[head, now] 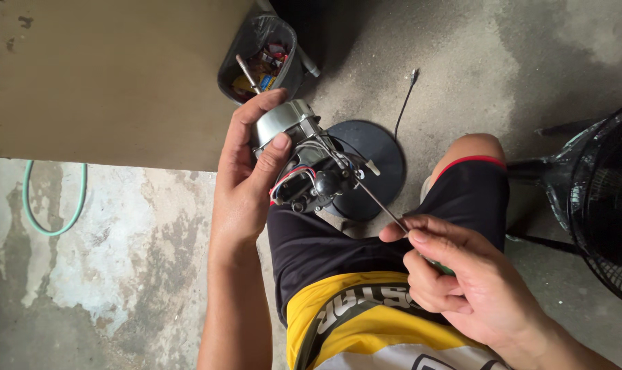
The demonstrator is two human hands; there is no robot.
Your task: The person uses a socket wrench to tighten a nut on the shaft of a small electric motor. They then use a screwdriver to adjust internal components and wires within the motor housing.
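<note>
An informal repair spot on the ground of a home yard or small workshop: stained, patchy bare concrete floor (105, 260) throughout, a green hose (54, 205) looped at nine o'clock, a dark bucket (259, 58) of mixed odds and ends at twelve, a black fan grille (608, 199) at three, and a round fan base (365, 168) at centre.

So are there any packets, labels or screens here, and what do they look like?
Packets: small crumpled wrappers in the dark bin at the top, red, yellow and blue.
Lettering: a printed band across the person's yellow and black shorts, pale curved letters on black.
Screens and signs: none in view.
Labels on the fan motor in the left hand: none that I can see.
</note>
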